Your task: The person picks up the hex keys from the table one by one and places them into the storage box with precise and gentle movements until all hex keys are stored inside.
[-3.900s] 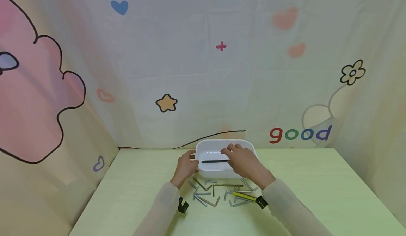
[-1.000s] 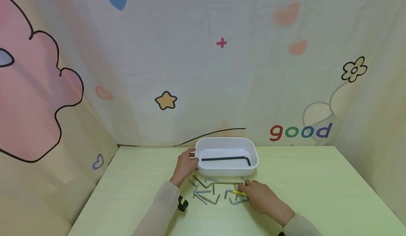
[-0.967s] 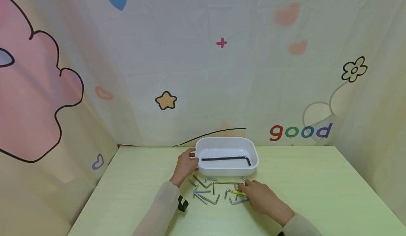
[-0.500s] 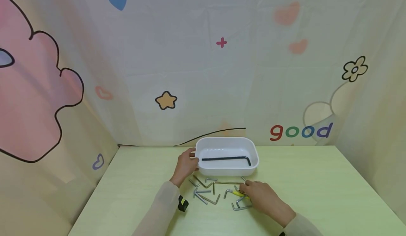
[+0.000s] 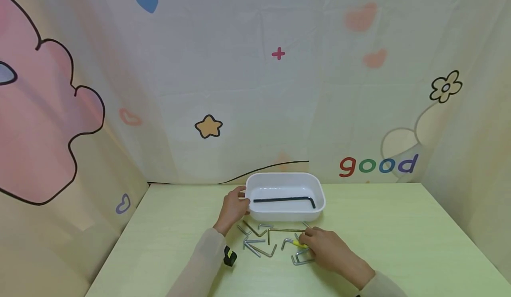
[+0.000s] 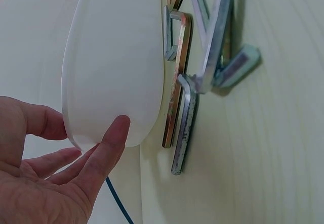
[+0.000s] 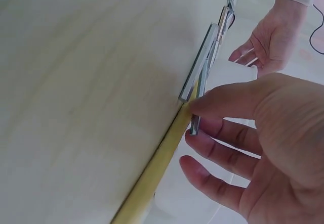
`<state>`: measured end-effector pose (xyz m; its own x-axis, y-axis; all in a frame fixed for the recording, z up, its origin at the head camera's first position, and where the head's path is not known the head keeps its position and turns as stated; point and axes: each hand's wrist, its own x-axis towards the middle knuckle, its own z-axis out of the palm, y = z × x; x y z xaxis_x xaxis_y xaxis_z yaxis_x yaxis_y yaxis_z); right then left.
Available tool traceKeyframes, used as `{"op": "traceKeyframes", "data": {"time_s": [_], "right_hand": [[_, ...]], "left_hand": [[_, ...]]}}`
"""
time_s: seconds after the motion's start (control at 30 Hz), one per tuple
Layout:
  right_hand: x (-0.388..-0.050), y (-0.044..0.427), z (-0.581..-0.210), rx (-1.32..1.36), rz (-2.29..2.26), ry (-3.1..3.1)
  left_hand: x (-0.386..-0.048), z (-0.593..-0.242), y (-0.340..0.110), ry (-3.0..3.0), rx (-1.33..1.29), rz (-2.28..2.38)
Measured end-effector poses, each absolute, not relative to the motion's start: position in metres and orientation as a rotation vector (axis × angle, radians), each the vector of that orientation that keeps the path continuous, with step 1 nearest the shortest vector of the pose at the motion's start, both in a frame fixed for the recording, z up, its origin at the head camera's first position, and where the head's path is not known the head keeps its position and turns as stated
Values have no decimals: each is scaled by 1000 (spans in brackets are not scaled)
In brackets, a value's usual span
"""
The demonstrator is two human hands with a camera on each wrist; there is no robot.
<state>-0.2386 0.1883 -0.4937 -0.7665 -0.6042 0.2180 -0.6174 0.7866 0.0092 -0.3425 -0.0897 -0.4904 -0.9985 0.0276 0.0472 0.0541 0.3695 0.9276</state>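
My left hand [image 5: 232, 209] holds the left end of a white plastic bin [image 5: 285, 217], thumb and fingers at its rim. A long black hex key [image 5: 283, 199] lies inside the bin. My right hand [image 5: 333, 252] is over the right part of a pile of hex keys in front of the bin. In the right wrist view its thumb and index finger pinch a silver hex key [image 7: 196, 123]. Just beneath lies a hex key with a yellow sleeve [image 7: 157, 176]. Two silver hex keys [image 5: 303, 262] sit by the right fingers, partly hidden.
Silver and brass-coloured hex keys lie scattered on the table, among them a long brass-coloured one [image 5: 285, 230] and several to the left, such as a silver one [image 5: 255, 241]. A patterned cloth [image 5: 255, 88] rises behind the table's back edge.
My right hand has left the bin, where the black hex key now lies uncovered, and come down to the pile. Silver keys beneath it have shifted toward me. The left hand stays at the bin.
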Motion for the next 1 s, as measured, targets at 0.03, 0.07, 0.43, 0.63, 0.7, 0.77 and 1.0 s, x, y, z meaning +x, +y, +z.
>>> {"op": "traceKeyframes", "data": {"time_s": [0.03, 0.07, 0.43, 0.63, 0.7, 0.77, 1.0], "right_hand": [[-238, 188, -494, 968, 98, -2766], [-238, 188, -493, 976, 105, -2766], [-237, 188, -495, 976, 41, -2736], [-238, 188, -497, 940, -60, -2732], [-238, 188, -497, 941, -76, -2727], [-238, 188, -497, 947, -90, -2704], [-238, 189, -499, 968, -79, -2573]], "left_hand": [[-342, -490, -90, -2579, -78, -1751], [-342, -490, -90, -2577, -76, -1757], [-342, -491, -90, -2563, -81, -1774], [-343, -492, -90, -2561, -80, -1779], [-343, -492, -90, -2565, -76, -1778], [-343, -493, -90, -2567, -73, -1777], [-343, -492, -91, -2566, -81, -1774]]}}
